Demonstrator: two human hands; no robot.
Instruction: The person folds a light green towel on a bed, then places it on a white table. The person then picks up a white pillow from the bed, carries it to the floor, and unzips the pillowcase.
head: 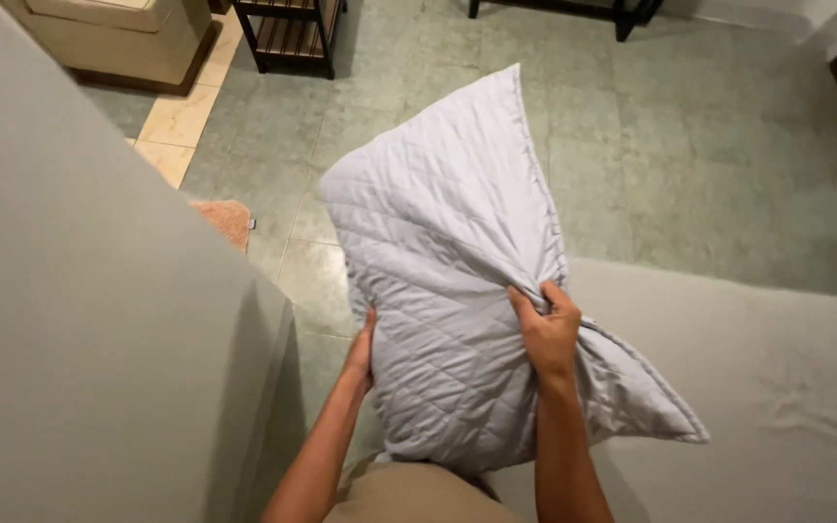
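- Head view, looking down: a pale grey quilted pillow (448,281) is held up in the air in front of the person, over the green tiled floor (709,145), standing roughly on end and tilted, top corner pointing away.
- Right hand (546,329) is clenched tight on the pillow's right edge, bunching the cover fabric into a gathered fold; fingers curl over the seam.
- Left hand (360,351) is pressed flat-ish against the pillow's left side, fingers mostly hidden behind it; it grips or supports the side, can't tell which.
- Loose empty end of the cover hangs out to the lower right, past the right hand, its corner over the grey bed (777,387).
- The bed sits on the right, sheet slightly wrinkled, just beside the pillow's lower part.
- Large grey flat surface (79,320) fills the left, close to the left forearm; can't tell what it is.
- Small pinkish mat (225,221) lies on the floor by that surface's edge.
- Dark slatted rack (288,34) stands top centre-left; a beige box-like piece (113,39) is in the top left corner, on cream tiles.
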